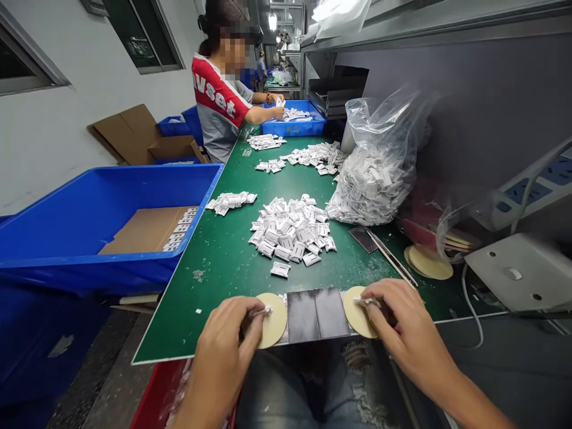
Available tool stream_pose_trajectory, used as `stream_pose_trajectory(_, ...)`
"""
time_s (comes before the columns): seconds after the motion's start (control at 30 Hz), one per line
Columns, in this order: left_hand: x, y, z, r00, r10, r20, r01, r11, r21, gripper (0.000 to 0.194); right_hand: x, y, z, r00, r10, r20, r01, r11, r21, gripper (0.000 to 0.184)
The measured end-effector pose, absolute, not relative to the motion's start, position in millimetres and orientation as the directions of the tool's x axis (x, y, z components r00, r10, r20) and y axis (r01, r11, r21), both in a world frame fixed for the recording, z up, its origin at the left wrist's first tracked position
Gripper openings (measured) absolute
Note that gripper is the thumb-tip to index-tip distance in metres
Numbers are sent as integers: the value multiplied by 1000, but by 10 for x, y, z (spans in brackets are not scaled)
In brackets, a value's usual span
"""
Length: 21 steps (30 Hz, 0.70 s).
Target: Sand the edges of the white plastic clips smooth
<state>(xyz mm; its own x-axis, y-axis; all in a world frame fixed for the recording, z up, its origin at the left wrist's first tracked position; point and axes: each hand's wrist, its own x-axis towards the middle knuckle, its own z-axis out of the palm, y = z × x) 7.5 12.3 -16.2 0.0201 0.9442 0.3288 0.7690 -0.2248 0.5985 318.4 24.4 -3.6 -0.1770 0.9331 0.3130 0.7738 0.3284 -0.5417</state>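
Note:
At the table's near edge, my left hand pinches a small white plastic piece over a round pale-yellow disc. On the other side, my right hand has another small white piece between thumb and fingers, above a second yellow disc. Fingers partly cover both pieces. Between the discs lie two dark grey rectangular sheets, side by side. Beyond them is a heap of white plastic parts, with a single white part lying in front of it.
A clear bag of white parts, tweezers and spare yellow discs lie right, near a white box. A large blue bin adjoins the table's left edge. A co-worker handles parts at a blue tray.

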Motion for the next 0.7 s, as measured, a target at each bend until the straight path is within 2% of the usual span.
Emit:
stream_pose_trajectory(0.1,-3,-23,-221,111,889,443,842,-321,434,12,3295,168,-83,-332,819,468,860,467,-206,16)
stream_pose_trajectory(0.2,-22,-46,-197,187,847,498,827,-410,385,15,3345,179,-38,-457,763,458,858,514,0,23)
stream_pose_trajectory(0.37,37,58,-151,177,848,500,819,-408,403,11,3266,268,51,-530,741,413,836,539,104,19)
stream_pose_trajectory(0.5,26,7,-164,270,814,515,772,-503,389,20,3232,172,62,-558,704,439,813,569,121,18)
stream_pose_trajectory(0.7,36,29,-156,229,842,488,796,-451,403,14,3200,163,105,-552,704,447,828,524,197,15)
